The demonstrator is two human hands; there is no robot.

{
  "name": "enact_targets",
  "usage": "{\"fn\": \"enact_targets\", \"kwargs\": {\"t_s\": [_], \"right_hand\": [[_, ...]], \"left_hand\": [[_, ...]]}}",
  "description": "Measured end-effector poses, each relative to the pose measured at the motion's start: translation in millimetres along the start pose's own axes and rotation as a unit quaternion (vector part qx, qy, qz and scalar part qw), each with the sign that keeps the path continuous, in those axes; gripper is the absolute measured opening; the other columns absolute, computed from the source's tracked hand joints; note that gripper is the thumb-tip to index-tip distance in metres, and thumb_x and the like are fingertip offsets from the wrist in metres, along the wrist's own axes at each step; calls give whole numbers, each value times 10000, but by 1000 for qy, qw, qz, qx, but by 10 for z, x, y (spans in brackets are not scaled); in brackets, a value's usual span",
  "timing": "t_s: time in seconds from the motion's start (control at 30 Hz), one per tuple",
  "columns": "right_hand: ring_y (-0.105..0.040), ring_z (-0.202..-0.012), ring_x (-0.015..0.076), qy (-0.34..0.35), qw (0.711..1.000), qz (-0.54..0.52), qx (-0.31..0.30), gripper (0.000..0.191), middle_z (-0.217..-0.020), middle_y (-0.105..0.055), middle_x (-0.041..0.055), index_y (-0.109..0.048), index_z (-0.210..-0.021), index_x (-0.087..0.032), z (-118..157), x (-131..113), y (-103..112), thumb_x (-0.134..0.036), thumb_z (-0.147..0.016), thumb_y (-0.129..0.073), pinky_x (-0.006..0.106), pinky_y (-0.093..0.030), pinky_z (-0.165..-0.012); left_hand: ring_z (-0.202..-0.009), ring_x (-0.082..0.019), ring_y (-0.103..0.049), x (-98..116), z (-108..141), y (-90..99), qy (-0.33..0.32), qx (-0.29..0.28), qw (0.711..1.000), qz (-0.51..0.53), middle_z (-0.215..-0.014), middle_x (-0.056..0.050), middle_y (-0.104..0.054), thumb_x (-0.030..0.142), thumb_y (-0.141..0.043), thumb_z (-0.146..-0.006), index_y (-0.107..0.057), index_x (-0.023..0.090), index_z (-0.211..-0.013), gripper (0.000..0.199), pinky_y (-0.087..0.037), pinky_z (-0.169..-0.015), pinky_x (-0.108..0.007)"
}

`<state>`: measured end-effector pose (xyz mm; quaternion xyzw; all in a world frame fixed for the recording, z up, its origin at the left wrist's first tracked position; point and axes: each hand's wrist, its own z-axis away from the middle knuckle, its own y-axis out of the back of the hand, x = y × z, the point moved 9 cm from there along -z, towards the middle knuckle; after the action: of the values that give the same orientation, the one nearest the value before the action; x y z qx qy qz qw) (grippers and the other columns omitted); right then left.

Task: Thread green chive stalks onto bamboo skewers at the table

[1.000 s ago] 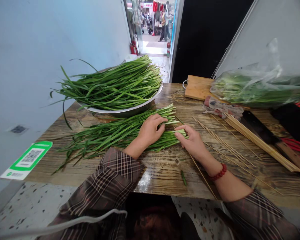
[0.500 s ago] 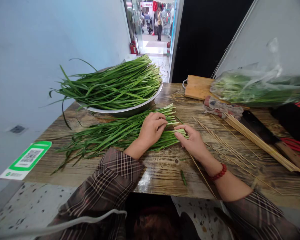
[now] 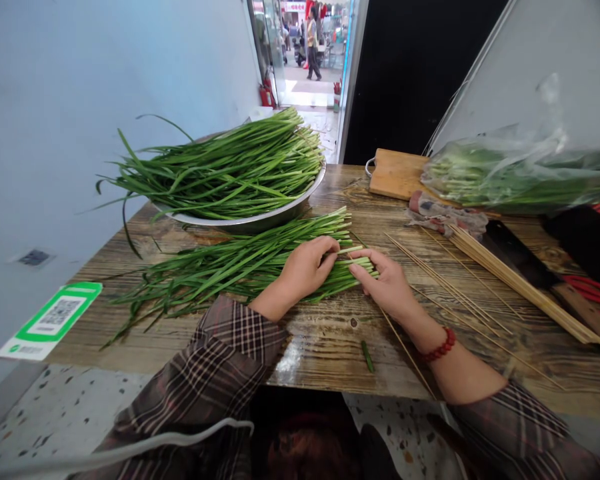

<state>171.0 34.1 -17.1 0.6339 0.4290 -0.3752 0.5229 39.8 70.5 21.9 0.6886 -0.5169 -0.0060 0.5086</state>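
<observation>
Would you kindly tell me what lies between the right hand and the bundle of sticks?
In the head view, several loose sticks lie on the table between the right hand and the bundle.

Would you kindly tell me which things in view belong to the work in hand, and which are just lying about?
Likely in use:
- green stalks, at the left hand
- thin stick, at the right hand

Apparently just lying about:
- cutting board
- knife
- QR-code card

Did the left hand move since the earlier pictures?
Yes, the left hand shifted slightly away from the metal bowl, toward the right hand.
</observation>
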Motion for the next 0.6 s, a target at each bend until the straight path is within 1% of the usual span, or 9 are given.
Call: {"fn": "enact_targets", "kwargs": {"t_s": [0.13,0.27,0.37,0.6], "right_hand": [[-559,-592,108,-2,1000,-4,-2,255,-949,-671,46,-645,-1010,-182,2,-13,-2,-346,-824,-588,224,-413,-479],[-576,-614,117,0,1000,-4,-4,266,-961,-678,52,-651,-1027,-182,5,-21,-5,-342,-825,-583,227,-422,-491],[-581,-628,124,0,1000,-3,-6,276,-936,-679,46,-654,-1043,-182,6,-18,-9,-336,-826,-581,231,-427,-504],[-591,-667,142,-4,1000,3,-6,284,-898,-670,50,-653,-1053,-173,3,13,-23,-328,-826,-582,244,-437,-525]], "left_hand": [[-796,-149,-611,-4,2,21,5,18,999,26,-849,-41,-659,123,-538,-856,-655,166,-938,149,-477,-726,-271],[-772,-141,-609,7,-3,44,4,27,999,41,-800,-32,-646,110,-548,-850,-683,170,-894,154,-474,-711,-264],[-768,-137,-605,11,-4,63,5,36,998,53,-791,-29,-644,85,-563,-830,-683,163,-878,151,-469,-710,-259],[-762,-137,-602,36,-11,53,8,24,998,61,-780,-23,-644,60,-581,-800,-677,155,-838,140,-459,-700,-254]]}}
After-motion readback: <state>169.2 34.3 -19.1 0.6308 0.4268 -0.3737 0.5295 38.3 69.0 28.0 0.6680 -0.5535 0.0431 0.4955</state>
